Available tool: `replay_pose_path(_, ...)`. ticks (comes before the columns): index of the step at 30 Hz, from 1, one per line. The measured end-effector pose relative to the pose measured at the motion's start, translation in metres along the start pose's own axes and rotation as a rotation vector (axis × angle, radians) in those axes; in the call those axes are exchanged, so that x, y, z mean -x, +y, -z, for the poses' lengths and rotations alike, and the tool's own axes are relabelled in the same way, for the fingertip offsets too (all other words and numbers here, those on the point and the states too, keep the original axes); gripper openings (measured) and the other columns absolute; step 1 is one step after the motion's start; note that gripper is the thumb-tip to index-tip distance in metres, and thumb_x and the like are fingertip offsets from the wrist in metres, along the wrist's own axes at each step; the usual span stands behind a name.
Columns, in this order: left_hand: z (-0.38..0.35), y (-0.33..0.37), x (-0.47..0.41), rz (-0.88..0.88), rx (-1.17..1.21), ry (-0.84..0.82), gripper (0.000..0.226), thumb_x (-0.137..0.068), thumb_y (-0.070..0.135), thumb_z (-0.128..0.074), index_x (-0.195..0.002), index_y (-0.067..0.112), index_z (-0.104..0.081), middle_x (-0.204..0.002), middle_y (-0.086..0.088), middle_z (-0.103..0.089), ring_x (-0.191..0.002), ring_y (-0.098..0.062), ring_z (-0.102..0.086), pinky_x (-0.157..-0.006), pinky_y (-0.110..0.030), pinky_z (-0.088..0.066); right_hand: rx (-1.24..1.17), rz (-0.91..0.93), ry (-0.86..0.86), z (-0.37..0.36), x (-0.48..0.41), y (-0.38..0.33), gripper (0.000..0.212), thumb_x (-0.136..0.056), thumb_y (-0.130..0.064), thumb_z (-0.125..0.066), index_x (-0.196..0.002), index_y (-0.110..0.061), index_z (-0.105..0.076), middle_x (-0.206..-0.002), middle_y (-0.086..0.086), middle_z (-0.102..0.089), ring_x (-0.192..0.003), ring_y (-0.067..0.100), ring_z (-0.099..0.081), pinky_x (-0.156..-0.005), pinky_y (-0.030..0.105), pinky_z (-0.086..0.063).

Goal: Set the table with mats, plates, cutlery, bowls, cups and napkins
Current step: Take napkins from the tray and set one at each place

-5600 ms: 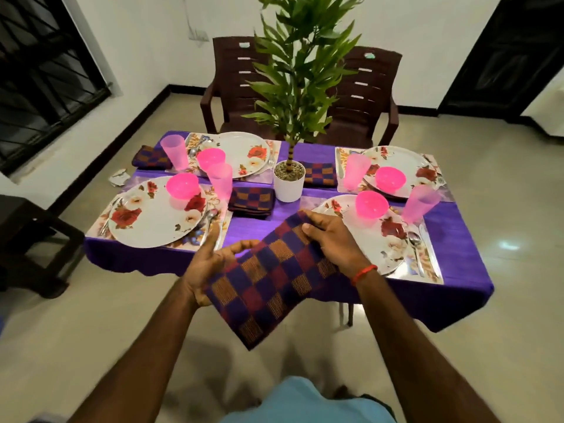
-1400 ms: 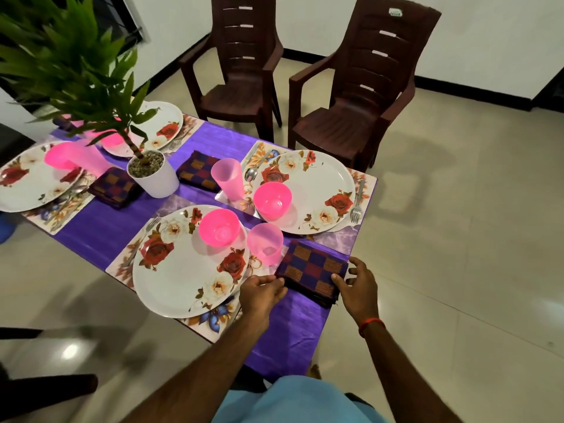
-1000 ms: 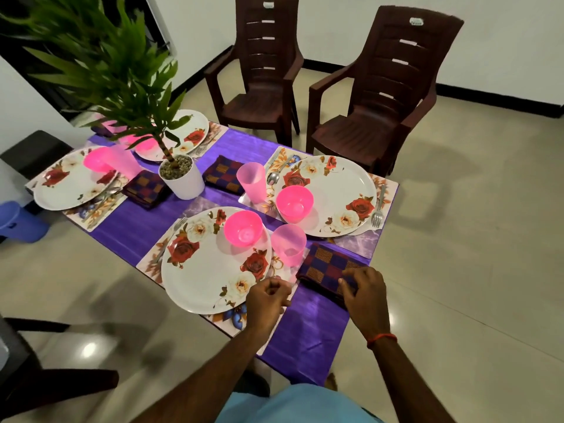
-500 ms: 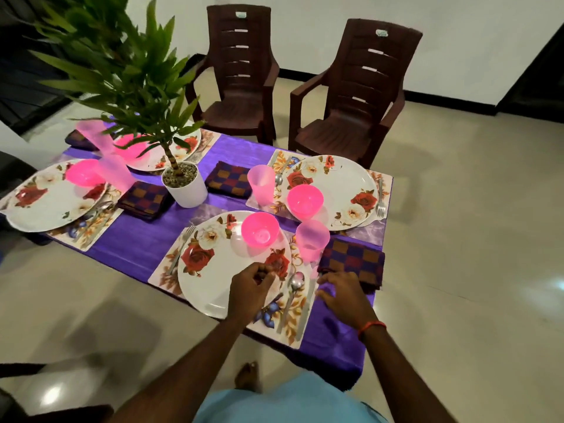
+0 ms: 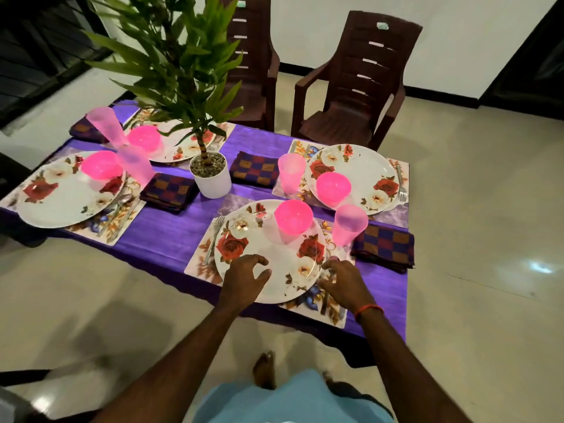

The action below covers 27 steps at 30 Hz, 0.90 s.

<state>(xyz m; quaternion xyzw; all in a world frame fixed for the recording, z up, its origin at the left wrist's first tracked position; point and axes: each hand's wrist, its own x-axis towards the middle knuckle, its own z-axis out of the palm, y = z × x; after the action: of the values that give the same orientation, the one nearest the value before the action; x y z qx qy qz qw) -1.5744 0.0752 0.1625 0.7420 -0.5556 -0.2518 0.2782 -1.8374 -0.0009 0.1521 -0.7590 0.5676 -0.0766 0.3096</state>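
The near floral plate (image 5: 271,261) lies on its floral mat (image 5: 200,265) with a pink bowl (image 5: 293,216) on its far part. A fork (image 5: 214,238) lies left of the plate. A pink cup (image 5: 348,224) stands to the right, and beside it lies a folded checked napkin (image 5: 384,247). My left hand (image 5: 244,279) rests over the plate's near left rim, fingers loosely spread, holding nothing. My right hand (image 5: 343,283) reaches down onto the cutlery right of the plate. Its fingertips hide the spoon, so I cannot make out a grip.
The purple cloth (image 5: 171,230) carries three more settings with plates (image 5: 363,166) (image 5: 64,199) (image 5: 183,145), pink bowls and cups. A potted plant (image 5: 211,177) stands mid-table between two napkins (image 5: 168,190) (image 5: 255,169). Two brown chairs (image 5: 357,83) (image 5: 251,65) stand behind.
The napkin I was folding now lies right of the near cup. My right hand has left it and moved onto the cutlery. My left hand slid left along the plate's rim.
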Motion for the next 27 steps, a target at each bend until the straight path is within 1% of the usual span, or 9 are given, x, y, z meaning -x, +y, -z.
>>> replay_pose_path(3,0.011,-0.013,0.006,-0.040,-0.136,0.025,0.018,-0.090,0.035,-0.076,-0.103,0.022,-0.073,-0.117,0.005,-0.071,-0.115,-0.015,-0.059,-0.104,-0.037,-0.045,-0.063,-0.081,-0.035,-0.012,0.000,-0.006,0.047,-0.083,-0.033,-0.077,-0.126,-0.021,-0.063,-0.129,0.008,-0.056,-0.114,0.025,-0.056,-0.098,0.034,-0.046)
replay_pose_path(5,0.017,-0.022,0.012,-0.054,-0.249,0.048,0.016,-0.090,0.038,-0.074,-0.100,0.026,-0.073,-0.117,0.008,-0.071,-0.115,-0.015,-0.060,-0.109,-0.044,-0.045,-0.118,-0.107,-0.023,-0.019,0.000,-0.009,0.045,-0.088,-0.027,-0.075,-0.130,-0.017,-0.061,-0.131,0.009,-0.052,-0.117,0.025,-0.055,-0.099,0.029,-0.043)
replay_pose_path(8,0.025,-0.030,0.021,0.028,-0.274,0.103,0.017,-0.089,0.038,-0.076,-0.100,0.026,-0.071,-0.116,0.008,-0.071,-0.113,-0.017,-0.063,-0.103,-0.044,-0.050,-0.194,-0.141,0.053,-0.028,-0.001,-0.013,0.039,-0.092,-0.014,-0.067,-0.130,-0.012,-0.062,-0.133,0.011,-0.052,-0.122,0.026,-0.054,-0.104,0.031,-0.043)
replay_pose_path(10,0.032,-0.032,0.026,0.079,-0.289,0.114,0.021,-0.088,0.039,-0.076,-0.104,0.027,-0.067,-0.116,0.007,-0.070,-0.113,-0.020,-0.063,-0.098,-0.044,-0.053,-0.245,-0.160,0.079,-0.035,-0.001,-0.016,0.040,-0.091,-0.009,-0.066,-0.130,-0.010,-0.062,-0.133,0.012,-0.053,-0.121,0.027,-0.055,-0.106,0.038,-0.045)
replay_pose_path(12,0.038,-0.037,0.026,0.136,-0.339,0.084,0.032,-0.087,0.041,-0.076,-0.113,0.025,-0.066,-0.119,0.004,-0.069,-0.108,-0.021,-0.066,-0.092,-0.045,-0.056,-0.291,-0.188,0.103,-0.043,-0.003,-0.017,0.043,-0.088,-0.007,-0.068,-0.131,-0.010,-0.062,-0.132,0.013,-0.051,-0.116,0.029,-0.058,-0.104,0.040,-0.047)
replay_pose_path(16,0.047,-0.046,0.021,0.269,-0.331,0.035,0.053,-0.087,0.046,-0.076,-0.129,0.019,-0.061,-0.126,-0.001,-0.067,-0.111,-0.023,-0.067,-0.094,-0.044,-0.058,-0.329,-0.228,0.161,-0.057,-0.005,-0.016,0.050,-0.082,-0.002,-0.070,-0.130,-0.014,-0.064,-0.121,0.015,-0.058,-0.100,0.032,-0.064,-0.096,0.044,-0.053)
replay_pose_path(19,0.053,-0.048,0.015,0.302,-0.202,0.013,0.040,-0.089,0.039,-0.075,-0.120,0.018,-0.064,-0.115,0.001,-0.071,-0.102,-0.021,-0.067,-0.089,-0.041,-0.057,-0.373,-0.239,0.172,-0.062,0.000,-0.019,0.046,-0.083,-0.003,-0.071,-0.127,-0.014,-0.065,-0.120,0.012,-0.065,-0.104,0.029,-0.065,-0.096,0.045,-0.054)
replay_pose_path(24,0.066,-0.053,-0.007,0.324,-0.108,0.008,0.022,-0.092,0.030,-0.073,-0.104,0.013,-0.068,-0.096,0.001,-0.072,-0.089,-0.019,-0.066,-0.080,-0.033,-0.051,-0.367,-0.302,0.211,-0.072,-0.007,-0.019,0.046,-0.085,-0.013,-0.073,-0.130,-0.015,-0.064,-0.130,0.010,-0.061,-0.113,0.027,-0.063,-0.099,0.047,-0.054)
replay_pose_path(27,0.076,-0.060,-0.028,0.305,-0.127,-0.039,0.017,-0.093,0.034,-0.072,-0.089,0.021,-0.062,-0.085,0.004,-0.067,-0.084,-0.021,-0.064,-0.073,-0.033,-0.048,-0.362,-0.349,0.245,-0.074,-0.007,-0.024,0.049,-0.084,-0.010,-0.076,-0.131,-0.013,-0.063,-0.129,0.009,-0.060,-0.114,0.026,-0.062,-0.099,0.045,-0.054)
